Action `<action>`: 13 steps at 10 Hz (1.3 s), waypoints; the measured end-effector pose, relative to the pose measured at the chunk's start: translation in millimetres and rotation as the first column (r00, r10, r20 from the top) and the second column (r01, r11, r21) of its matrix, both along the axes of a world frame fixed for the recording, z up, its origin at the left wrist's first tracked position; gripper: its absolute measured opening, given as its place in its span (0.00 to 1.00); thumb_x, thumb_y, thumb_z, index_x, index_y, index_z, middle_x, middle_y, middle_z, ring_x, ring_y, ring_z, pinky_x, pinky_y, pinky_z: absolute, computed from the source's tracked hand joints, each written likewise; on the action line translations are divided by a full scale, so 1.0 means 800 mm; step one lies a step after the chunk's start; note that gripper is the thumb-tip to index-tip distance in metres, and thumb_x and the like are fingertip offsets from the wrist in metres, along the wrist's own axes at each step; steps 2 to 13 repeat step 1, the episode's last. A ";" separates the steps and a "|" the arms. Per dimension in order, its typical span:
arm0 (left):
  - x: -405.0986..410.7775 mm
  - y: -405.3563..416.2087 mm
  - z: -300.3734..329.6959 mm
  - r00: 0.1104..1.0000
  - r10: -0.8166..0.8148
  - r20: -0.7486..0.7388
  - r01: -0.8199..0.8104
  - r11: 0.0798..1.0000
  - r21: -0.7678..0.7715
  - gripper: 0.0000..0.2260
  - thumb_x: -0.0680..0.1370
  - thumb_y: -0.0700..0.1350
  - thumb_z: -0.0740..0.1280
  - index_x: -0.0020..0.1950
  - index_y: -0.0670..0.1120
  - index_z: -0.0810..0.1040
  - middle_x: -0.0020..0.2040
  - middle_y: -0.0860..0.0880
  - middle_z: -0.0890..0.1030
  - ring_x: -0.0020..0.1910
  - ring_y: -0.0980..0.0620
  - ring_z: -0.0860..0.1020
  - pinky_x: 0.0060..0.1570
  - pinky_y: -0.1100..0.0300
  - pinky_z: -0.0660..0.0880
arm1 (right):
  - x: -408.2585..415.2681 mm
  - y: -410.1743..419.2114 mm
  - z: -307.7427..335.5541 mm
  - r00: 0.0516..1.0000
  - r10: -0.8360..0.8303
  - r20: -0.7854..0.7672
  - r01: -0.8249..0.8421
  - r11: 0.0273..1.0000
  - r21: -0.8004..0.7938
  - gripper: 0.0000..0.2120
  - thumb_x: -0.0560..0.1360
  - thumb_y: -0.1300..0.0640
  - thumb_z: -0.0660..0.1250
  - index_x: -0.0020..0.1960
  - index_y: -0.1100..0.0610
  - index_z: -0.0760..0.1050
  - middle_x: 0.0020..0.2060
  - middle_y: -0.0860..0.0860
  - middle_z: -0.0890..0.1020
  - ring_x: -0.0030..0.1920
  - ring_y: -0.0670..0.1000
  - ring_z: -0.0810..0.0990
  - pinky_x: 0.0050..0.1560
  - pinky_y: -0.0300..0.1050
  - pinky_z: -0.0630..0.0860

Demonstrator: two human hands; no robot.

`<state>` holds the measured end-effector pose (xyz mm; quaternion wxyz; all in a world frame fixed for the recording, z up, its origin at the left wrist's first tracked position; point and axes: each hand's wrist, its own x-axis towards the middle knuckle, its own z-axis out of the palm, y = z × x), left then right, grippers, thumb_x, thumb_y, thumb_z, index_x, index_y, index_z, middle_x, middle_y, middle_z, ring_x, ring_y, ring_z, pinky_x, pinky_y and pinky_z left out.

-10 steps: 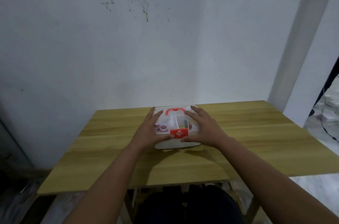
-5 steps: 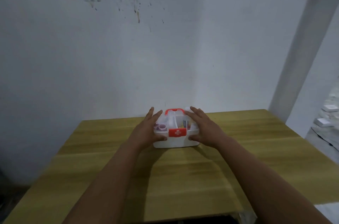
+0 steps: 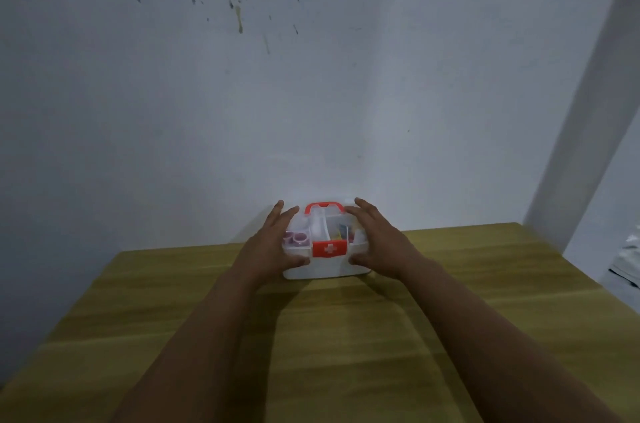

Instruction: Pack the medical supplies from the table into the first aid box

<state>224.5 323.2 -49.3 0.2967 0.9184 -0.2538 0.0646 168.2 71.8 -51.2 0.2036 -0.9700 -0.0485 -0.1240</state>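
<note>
A small white first aid box (image 3: 327,266) with a clear lid, a red handle and a red latch bearing a white cross stands at the far middle of the wooden table (image 3: 346,336). Through the lid I see purple rolls on the left and small coloured items on the right. My left hand (image 3: 268,246) grips the box's left side, thumb on the front wall. On the box's right side lies my right hand (image 3: 377,242), fingers spread over the lid, thumb at the front.
A stained white wall (image 3: 311,76) rises right behind the box. A white pillar (image 3: 588,111) stands at the right. The table's right edge drops off to a floor with pale objects (image 3: 628,260).
The view has tilted upward and drawn closer, so the table's near edge has left the frame. Both hands stay on the box's sides; the box sits in the same spot.
</note>
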 end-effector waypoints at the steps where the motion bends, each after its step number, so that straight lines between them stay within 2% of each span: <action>1: -0.017 -0.002 0.013 0.999 0.018 -0.033 -0.015 0.995 0.100 0.54 0.67 0.55 0.81 0.83 0.55 0.50 0.84 0.51 0.42 0.76 0.49 0.66 0.68 0.48 0.73 | -0.021 0.014 0.014 0.997 -0.038 -0.073 0.033 0.997 -0.063 0.59 0.67 0.51 0.82 0.84 0.43 0.44 0.84 0.48 0.41 0.83 0.54 0.48 0.74 0.61 0.69; 13: -0.017 -0.002 0.013 0.999 0.018 -0.033 -0.015 0.995 0.100 0.54 0.67 0.55 0.81 0.83 0.55 0.50 0.84 0.51 0.42 0.76 0.49 0.66 0.68 0.48 0.73 | -0.021 0.014 0.014 0.997 -0.038 -0.073 0.033 0.997 -0.063 0.59 0.67 0.51 0.82 0.84 0.43 0.44 0.84 0.48 0.41 0.83 0.54 0.48 0.74 0.61 0.69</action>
